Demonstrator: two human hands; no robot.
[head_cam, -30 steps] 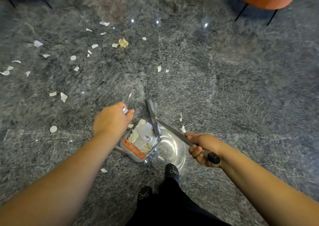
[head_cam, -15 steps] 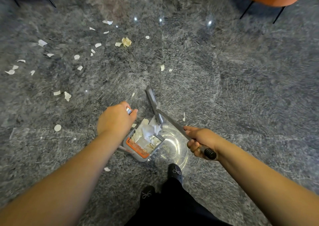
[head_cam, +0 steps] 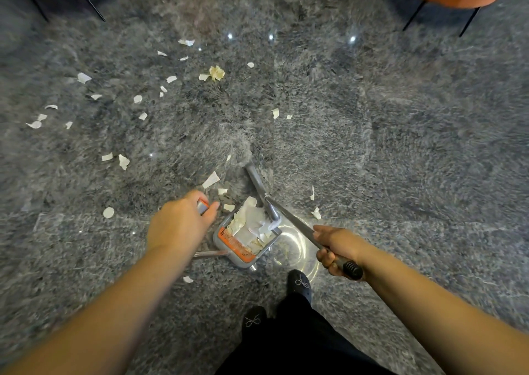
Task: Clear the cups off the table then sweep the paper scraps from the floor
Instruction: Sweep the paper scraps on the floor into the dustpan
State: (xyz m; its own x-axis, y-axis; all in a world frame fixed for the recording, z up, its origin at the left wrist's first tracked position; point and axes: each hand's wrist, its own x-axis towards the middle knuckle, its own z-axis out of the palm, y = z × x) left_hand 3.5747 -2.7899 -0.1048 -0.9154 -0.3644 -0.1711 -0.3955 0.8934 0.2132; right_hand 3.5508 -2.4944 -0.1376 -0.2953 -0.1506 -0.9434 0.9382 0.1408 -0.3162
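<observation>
Both hands are busy: the left hand [head_cam: 183,225] holds the dustpan [head_cam: 243,237] handle upright so its mouth meets the floor, the right hand [head_cam: 336,247] grips the broom [head_cam: 289,217]. Paper scraps [head_cam: 137,98] lie scattered beyond.

Both forearms are bare right up to the lower edge of the view, with no sleeve, watch or ring showing on the left hand [head_cam: 179,225] or the right hand [head_cam: 339,248]. Below them, the person wears loose black trousers [head_cam: 300,343]. On the feet are black shoes [head_cam: 299,283], each marked on top with a small pale bow-shaped pattern that looks stitched or studded.
</observation>
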